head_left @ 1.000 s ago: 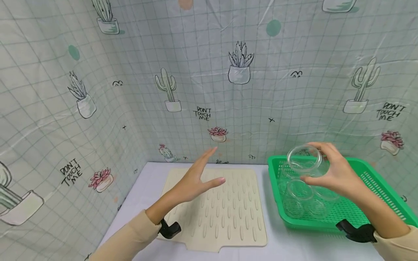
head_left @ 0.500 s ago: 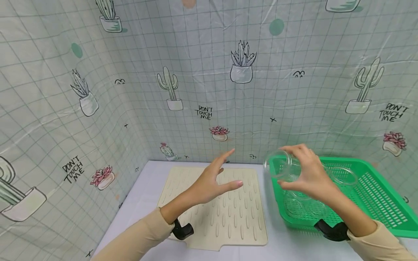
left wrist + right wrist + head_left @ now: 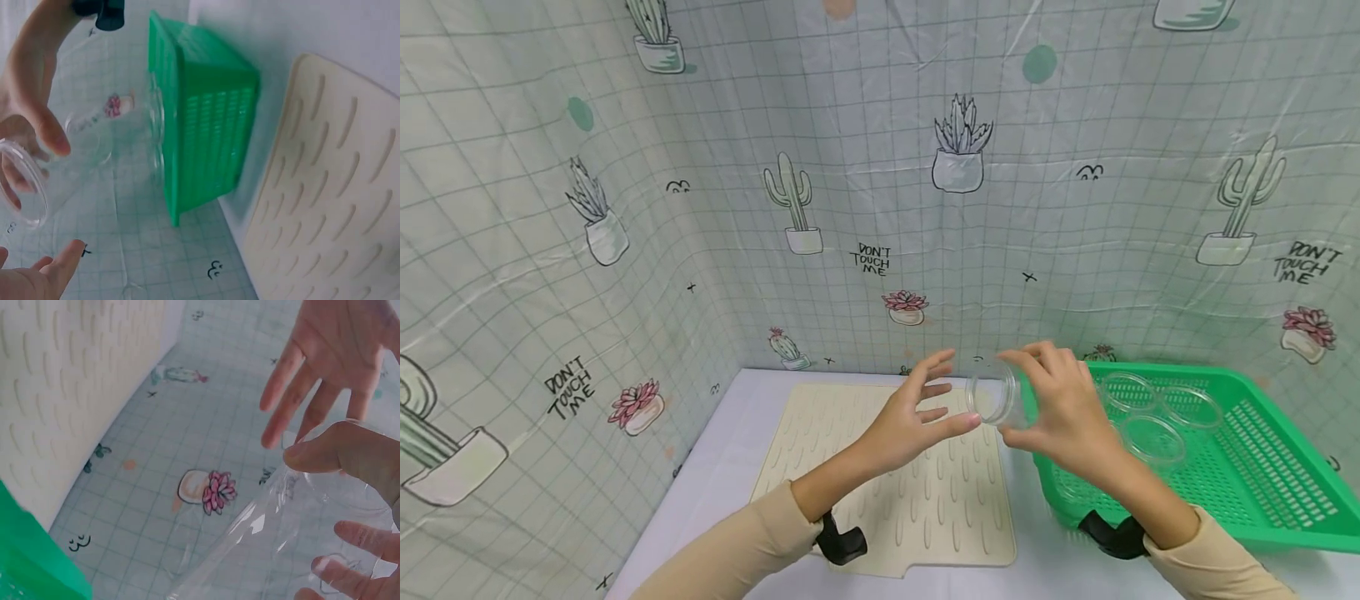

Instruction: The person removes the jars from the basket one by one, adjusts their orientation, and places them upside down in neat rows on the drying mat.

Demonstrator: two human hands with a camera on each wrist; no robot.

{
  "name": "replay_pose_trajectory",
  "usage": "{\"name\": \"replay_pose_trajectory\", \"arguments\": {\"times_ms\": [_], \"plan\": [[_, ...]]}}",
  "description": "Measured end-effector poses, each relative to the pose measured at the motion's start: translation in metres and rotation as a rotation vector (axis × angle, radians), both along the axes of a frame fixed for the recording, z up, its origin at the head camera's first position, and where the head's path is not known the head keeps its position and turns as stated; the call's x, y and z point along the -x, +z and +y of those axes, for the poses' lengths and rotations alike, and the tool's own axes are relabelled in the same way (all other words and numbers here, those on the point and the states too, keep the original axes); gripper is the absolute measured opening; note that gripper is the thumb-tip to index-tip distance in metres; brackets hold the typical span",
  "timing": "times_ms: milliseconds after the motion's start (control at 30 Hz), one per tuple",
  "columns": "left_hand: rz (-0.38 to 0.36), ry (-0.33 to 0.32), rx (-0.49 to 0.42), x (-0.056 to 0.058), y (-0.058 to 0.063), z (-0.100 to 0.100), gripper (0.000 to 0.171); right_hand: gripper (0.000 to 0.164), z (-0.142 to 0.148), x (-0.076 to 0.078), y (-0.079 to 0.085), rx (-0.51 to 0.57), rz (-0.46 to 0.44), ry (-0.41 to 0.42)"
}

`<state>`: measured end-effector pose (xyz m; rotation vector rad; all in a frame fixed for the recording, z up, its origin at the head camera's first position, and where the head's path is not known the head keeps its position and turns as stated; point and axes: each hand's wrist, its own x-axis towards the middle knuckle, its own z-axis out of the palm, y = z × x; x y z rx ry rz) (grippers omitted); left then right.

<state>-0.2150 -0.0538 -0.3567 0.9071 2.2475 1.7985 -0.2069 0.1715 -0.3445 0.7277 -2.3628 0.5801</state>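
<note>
My right hand (image 3: 1067,408) grips a clear, see-through cup (image 3: 988,398) by its side, thumb below and fingers above. The cup lies tilted on its side in the air over the right edge of the beige ribbed mat (image 3: 887,525), its round rim toward my left hand (image 3: 902,425). That left hand is spread, fingers apart and slightly bent, thumb tip right at the cup's rim in the head view. In the right wrist view the cup's clear wall (image 3: 250,531) slopes away below the right thumb, with the left palm (image 3: 344,337) facing it.
A green slotted plastic basket (image 3: 1300,535) stands on the white table at the right, holding several more clear cups (image 3: 1153,442) with rims up. A cactus-print grid curtain (image 3: 880,192) hangs behind and along the left side.
My right hand has carried the cup leftward from over the basket, turning it onto its side. My left hand has moved right to meet it.
</note>
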Motion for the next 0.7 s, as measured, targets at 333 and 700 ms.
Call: {"name": "replay_pose_trajectory", "arguments": {"times_ms": [333,700], "plan": [[-0.113,-0.004,-0.098,-0.013,0.008,0.008,0.07,0.076,-0.021,-0.007,-0.004,-0.046,0.066,-0.036],[-0.078,-0.006,-0.121,-0.015,0.002,0.008,0.059,0.072,-0.033,-0.016,-0.005,-0.092,0.121,-0.036]]}}
